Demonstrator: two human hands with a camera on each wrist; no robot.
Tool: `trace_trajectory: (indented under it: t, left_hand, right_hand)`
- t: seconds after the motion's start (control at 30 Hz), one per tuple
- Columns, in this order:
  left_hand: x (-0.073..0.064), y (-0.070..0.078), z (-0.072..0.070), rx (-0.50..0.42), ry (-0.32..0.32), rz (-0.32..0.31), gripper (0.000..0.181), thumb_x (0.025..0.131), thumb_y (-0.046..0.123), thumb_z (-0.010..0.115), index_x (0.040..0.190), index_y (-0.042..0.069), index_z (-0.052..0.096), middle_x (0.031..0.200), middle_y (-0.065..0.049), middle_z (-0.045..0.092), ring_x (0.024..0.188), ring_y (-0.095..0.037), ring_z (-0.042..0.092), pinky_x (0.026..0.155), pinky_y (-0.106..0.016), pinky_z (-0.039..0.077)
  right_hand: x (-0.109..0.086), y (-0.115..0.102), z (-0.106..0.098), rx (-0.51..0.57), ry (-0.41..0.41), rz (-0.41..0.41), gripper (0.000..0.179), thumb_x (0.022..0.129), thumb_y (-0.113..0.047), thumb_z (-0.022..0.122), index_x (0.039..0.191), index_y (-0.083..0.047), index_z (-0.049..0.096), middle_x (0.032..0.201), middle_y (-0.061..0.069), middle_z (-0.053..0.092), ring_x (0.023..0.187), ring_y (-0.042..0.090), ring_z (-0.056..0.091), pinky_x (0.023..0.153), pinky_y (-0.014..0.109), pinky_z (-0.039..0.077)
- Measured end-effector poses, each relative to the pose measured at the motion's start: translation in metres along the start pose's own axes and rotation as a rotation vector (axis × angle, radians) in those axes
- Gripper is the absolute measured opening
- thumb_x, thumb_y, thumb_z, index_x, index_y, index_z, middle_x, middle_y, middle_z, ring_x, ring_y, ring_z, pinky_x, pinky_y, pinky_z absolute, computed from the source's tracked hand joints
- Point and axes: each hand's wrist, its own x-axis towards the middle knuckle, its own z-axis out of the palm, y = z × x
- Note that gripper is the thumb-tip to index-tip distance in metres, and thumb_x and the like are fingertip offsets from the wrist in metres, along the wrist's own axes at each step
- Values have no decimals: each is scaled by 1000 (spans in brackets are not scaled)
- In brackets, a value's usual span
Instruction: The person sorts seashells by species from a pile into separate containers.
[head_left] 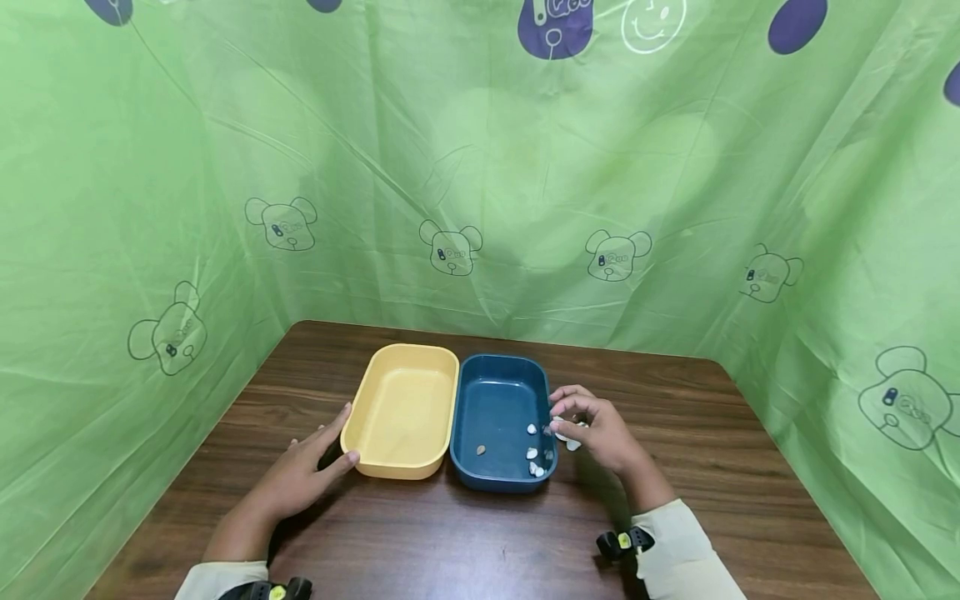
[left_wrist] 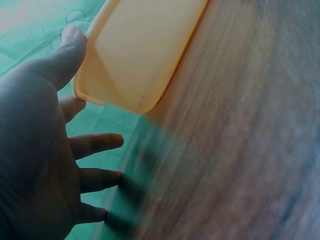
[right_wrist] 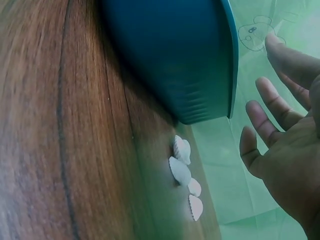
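My left hand (head_left: 303, 471) rests against the front left corner of a yellow plastic tray (head_left: 403, 472), thumb at its rim and the other fingers spread. In the left wrist view the fingers stand apart beside the tray. A dark blue tray (head_left: 491, 482) stands right of the yellow one. Inside it lie several small white seashells (head_left: 532, 454) and a brown one (head_left: 481, 450). My right hand (head_left: 600, 429) hovers at the blue tray's right rim, fingers loosely bent and holding nothing. Below it, several white ribbed seashells (right_wrist: 180, 171) lie on the table beside the tray.
Both trays stand on a dark wooden table (head_left: 480, 542). Green curtains (head_left: 525, 167) printed with bear faces hang behind and along both sides of it. A black band (head_left: 625, 543) circles the right wrist over a pale sleeve (head_left: 686, 554).
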Motion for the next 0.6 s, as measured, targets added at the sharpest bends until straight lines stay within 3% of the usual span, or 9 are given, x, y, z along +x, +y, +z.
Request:
trace_trajectory:
  t: [0.13, 0.37, 0.47, 0.6]
  left_hand:
    - [0, 0, 0, 3, 3, 4, 78, 111, 46, 62, 176, 30, 23, 173, -17, 42, 150, -66, 41, 113, -95, 19]
    - [0, -1, 0, -2, 1, 6, 78, 111, 46, 62, 176, 30, 23, 173, -17, 42, 150, -66, 41, 113, -96, 19]
    - [0, -1, 1, -5, 2, 7, 78, 111, 46, 62, 176, 30, 23, 173, -17, 42, 150, -66, 41, 112, -96, 19]
    - [0, -1, 1, -7, 7, 12, 77, 111, 45, 62, 176, 30, 24, 173, -16, 42, 150, -66, 41, 112, -96, 19]
  right_hand:
    - [-1, 3, -2, -8, 39, -3, 16, 97, -5, 80, 107, 7, 75, 135, 23, 64, 108, 22, 68, 79, 30, 53]
    - [-3, 13, -4, 8, 111, 33, 21, 96, -3, 82, 111, 8, 74, 134, 28, 64, 113, 4, 63, 88, 27, 53]
    - [-5, 19, -5, 9, 151, 67, 26, 96, -4, 82, 117, 9, 73, 134, 28, 65, 113, 8, 64, 87, 24, 55]
    - [-6, 26, -5, -44, 224, 130, 33, 97, -10, 83, 125, 4, 72, 134, 19, 69, 117, 16, 65, 92, 26, 55]
